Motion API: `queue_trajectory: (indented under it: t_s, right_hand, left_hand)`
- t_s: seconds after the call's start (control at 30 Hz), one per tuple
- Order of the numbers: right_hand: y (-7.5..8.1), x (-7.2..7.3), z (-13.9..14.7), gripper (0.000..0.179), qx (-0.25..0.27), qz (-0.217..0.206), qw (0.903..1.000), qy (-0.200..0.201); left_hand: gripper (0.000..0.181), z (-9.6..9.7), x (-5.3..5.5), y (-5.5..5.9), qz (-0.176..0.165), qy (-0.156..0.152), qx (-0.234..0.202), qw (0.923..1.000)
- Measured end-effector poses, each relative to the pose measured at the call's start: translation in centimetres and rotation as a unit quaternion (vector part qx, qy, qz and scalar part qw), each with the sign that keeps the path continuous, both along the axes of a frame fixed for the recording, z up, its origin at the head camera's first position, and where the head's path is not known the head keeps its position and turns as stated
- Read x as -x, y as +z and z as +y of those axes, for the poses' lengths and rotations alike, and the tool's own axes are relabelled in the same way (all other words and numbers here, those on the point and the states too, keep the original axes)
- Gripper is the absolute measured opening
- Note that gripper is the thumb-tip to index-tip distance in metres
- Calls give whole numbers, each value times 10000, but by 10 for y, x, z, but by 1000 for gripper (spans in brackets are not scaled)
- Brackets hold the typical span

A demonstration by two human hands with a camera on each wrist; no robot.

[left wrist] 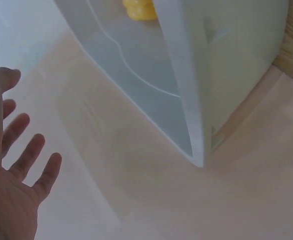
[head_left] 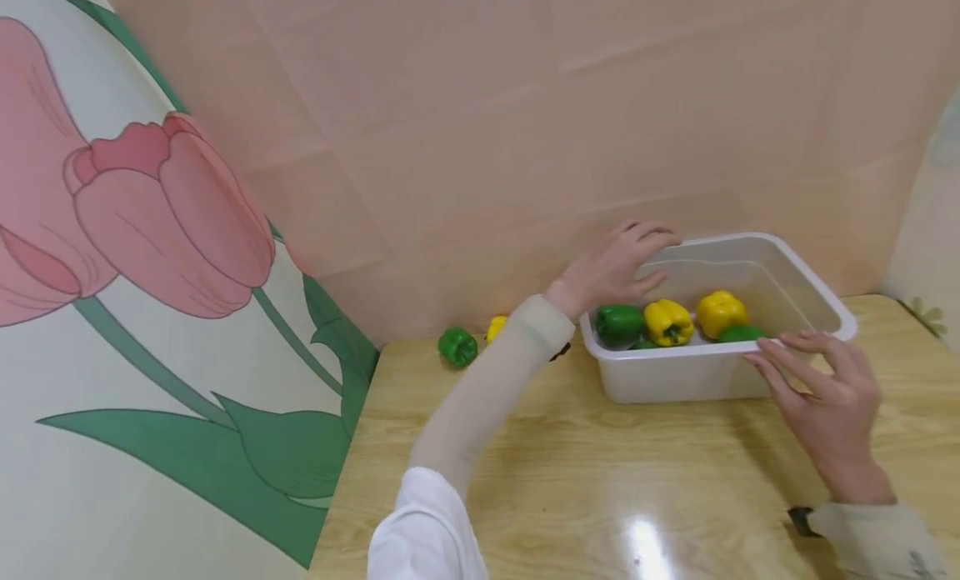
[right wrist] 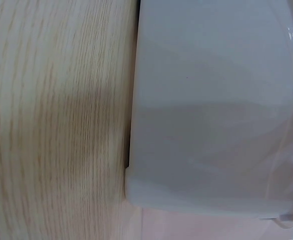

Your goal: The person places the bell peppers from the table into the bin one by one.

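A white plastic bin (head_left: 675,377) stands on the wooden table, with green and yellow bell peppers inside. At its left end lie a green pepper (head_left: 619,323) and a yellow pepper (head_left: 669,322). Farther right are another yellow pepper (head_left: 722,313) and a partly hidden green one (head_left: 740,334). My left hand (head_left: 618,262) is over the bin's far left corner, fingers extended; the left wrist view shows them spread and holding nothing. On the near rim, toward the right, my right hand (head_left: 828,397) pinches the edge between fingertips and thumb.
Left of the bin, a green pepper (head_left: 457,347) lies on the table (head_left: 540,480). Beside it is a yellow pepper (head_left: 496,327), partly hidden by my left forearm. A pinkish sheet (head_left: 450,147) hangs behind the table, and a tulip-patterned wall (head_left: 172,222) is at the left.
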State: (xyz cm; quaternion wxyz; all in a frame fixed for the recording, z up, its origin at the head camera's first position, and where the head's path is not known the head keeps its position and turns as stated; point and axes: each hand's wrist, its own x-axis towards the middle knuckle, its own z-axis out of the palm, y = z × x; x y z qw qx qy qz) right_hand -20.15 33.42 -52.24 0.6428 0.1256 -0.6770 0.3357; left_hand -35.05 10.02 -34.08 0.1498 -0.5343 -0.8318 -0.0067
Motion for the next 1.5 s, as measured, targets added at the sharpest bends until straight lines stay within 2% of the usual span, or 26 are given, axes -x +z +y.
queue_trajectory:
  t_s: [0.13, 0.43, 0.73, 1.13, 1.37, 1.5]
  right_hand:
    - [3, 0, -2, 33, 60, 61, 10000, 34]
    - [3, -3, -3, 32, 79, 25, 10000, -10]
    - [6, -3, -3, 37, 145, 15, 9999, 28]
    - [1, 3, 0, 31, 123, -20, 9999, 55]
    - [11, -4, -8, 44, 105, -20, 9999, 11]
    - [12, -5, -9, 46, 82, -41, 10000, -17]
  left_hand:
    - [50, -7, 2, 0, 170, 38, -3, 9998]
    - [50, -24, 5, -1, 292, 298, 17, 9991]
    - [48, -44, 7, 1, 175, 353, -194, 9990]
    - [46, -68, 16, -8, 293, 523, -325, 9977]
    - [42, -77, 18, -14, 401, 349, -488, 9974]
    - [43, -82, 16, -18, 431, 540, -415, 9967]
